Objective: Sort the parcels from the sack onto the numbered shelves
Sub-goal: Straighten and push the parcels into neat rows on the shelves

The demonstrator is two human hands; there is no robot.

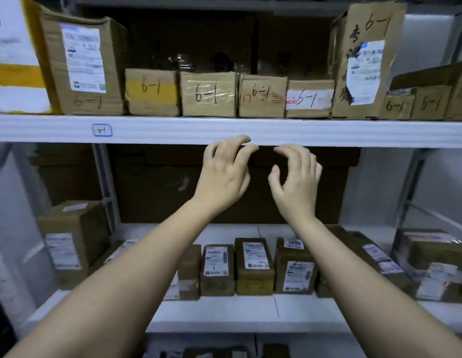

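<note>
Reaching toward the front edge of the upper shelf, the left hand and the right hand are held side by side near frame centre, fingers loosely curled and apart, nothing being gripped. No parcel is carried, and the sack cannot be seen. At twelve o'clock a row of cardboard parcels marked 6-1 is already stood on that shelf. At six o'clock, labelled parcels are lined up on the lower shelf. Much sorting appears done; how many parcels are left cannot be told.
</note>
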